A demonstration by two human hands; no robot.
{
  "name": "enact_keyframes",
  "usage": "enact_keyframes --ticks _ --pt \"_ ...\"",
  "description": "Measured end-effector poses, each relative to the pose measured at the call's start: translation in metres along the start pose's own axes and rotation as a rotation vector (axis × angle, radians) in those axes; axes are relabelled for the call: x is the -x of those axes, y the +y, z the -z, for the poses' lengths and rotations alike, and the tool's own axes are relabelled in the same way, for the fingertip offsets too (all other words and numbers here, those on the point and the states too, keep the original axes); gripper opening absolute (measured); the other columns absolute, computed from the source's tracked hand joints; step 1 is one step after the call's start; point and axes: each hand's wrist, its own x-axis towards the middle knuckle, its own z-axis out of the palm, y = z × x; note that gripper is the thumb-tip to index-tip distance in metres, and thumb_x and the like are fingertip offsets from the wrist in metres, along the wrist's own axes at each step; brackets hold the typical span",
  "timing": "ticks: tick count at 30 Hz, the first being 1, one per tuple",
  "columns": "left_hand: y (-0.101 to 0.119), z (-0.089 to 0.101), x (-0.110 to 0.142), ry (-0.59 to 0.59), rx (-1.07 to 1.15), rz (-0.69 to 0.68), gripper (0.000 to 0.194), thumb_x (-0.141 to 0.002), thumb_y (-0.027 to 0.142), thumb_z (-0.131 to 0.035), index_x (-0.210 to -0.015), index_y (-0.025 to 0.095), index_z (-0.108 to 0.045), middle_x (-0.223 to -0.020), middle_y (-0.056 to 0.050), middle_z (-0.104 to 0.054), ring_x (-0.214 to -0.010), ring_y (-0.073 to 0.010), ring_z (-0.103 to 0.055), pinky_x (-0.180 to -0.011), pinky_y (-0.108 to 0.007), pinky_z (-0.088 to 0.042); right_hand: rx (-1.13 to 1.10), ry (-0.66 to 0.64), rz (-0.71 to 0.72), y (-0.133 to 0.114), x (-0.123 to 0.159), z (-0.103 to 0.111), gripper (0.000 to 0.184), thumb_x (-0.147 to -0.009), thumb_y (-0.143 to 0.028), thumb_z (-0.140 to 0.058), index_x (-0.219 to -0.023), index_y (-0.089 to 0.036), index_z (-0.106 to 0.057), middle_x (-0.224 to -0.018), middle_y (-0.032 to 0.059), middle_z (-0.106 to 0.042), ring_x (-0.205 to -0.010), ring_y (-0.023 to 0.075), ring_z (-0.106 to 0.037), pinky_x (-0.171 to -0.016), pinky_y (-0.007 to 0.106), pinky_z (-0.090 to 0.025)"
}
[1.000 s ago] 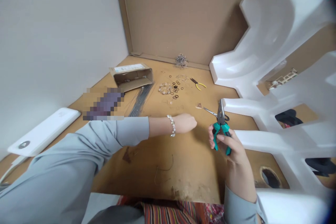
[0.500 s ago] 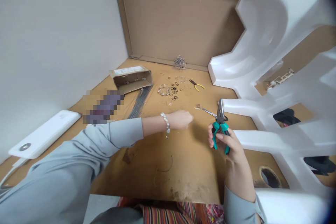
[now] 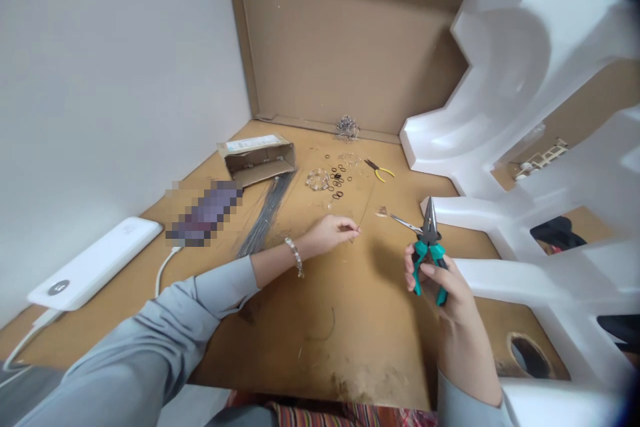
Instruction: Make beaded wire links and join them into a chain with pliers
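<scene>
Pliers with teal handles sit in the right hand, right of centre, nose toward the far side, raised above the table. Right hand: fingers and thumb closed around the handles, which stand somewhat apart; any gap at the nose tip is too small to tell. Left hand: near centre, thumb and fingertips pinched together on a thin wire, which slants up toward the far right. A bead bracelet circles the left wrist.

Beyond the left hand: dark rings scattered, with a clear beaded loop just left of them. Yellow-handled pliers lie to their right. Scissors rest nearer, their handle end partly behind the teal pair. Far centre: tangled clump against the cardboard panel. Left: wire bundle, one end at the mouth of a small carton. Near left: white power bank. White foam borders the right side.
</scene>
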Motion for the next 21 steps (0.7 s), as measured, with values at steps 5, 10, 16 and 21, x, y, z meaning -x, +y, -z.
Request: enact_keyframes --ticks 5,10,16,21 --pt "-0.013 -0.005 0.001 0.023 -0.072 -0.02 0.016 -0.079 0.029 -0.057 -0.077 0.013 -0.063 -0.079 -0.002 -0.066 -0.075 -0.0108 -0.058 -0.074 -0.023 -0.045 0.006 0.012 0.001 0.002 -0.001 -0.001 0.024 -0.074 -0.028 -0.058 -0.097 -0.02 -0.059 -0.076 0.0029 -0.056 -0.058 0.0156 -0.053 -0.05 0.03 -0.041" --pt "0.002 0.005 0.0 -0.037 0.172 0.093 0.009 -0.075 0.018 -0.058 -0.08 0.011 -0.061 -0.066 0.001 -0.061 -0.063 -0.0077 -0.056 -0.068 -0.022 -0.046 0.201 0.084 -0.025 0.004 -0.006 -0.005 0.026 -0.076 -0.029 -0.06 -0.1 -0.019 -0.059 -0.084 0.0047 -0.058 -0.063 0.0154 -0.053 -0.06 0.031 -0.044" --pt "0.042 0.033 0.013 -0.207 0.309 0.165 0.019 -0.075 0.029 -0.063 -0.08 0.011 -0.061 -0.066 0.0 -0.061 -0.059 -0.0071 -0.057 -0.063 -0.022 -0.048 0.526 0.027 -0.149 0.008 -0.013 -0.008 0.036 -0.074 -0.035 -0.063 -0.105 -0.018 -0.059 -0.092 0.0061 -0.061 -0.081 0.0198 -0.056 -0.078 0.036 -0.045" --pt "0.063 0.037 0.023 -0.286 0.382 0.216 0.018 -0.075 0.028 -0.064 -0.076 0.01 -0.059 -0.064 0.0 -0.061 -0.051 -0.0065 -0.056 -0.057 -0.022 -0.048 0.383 -0.134 -0.215 0.011 -0.014 -0.009 0.036 -0.076 -0.03 -0.061 -0.11 -0.018 -0.059 -0.098 0.0074 -0.061 -0.085 0.0199 -0.057 -0.08 0.036 -0.045"
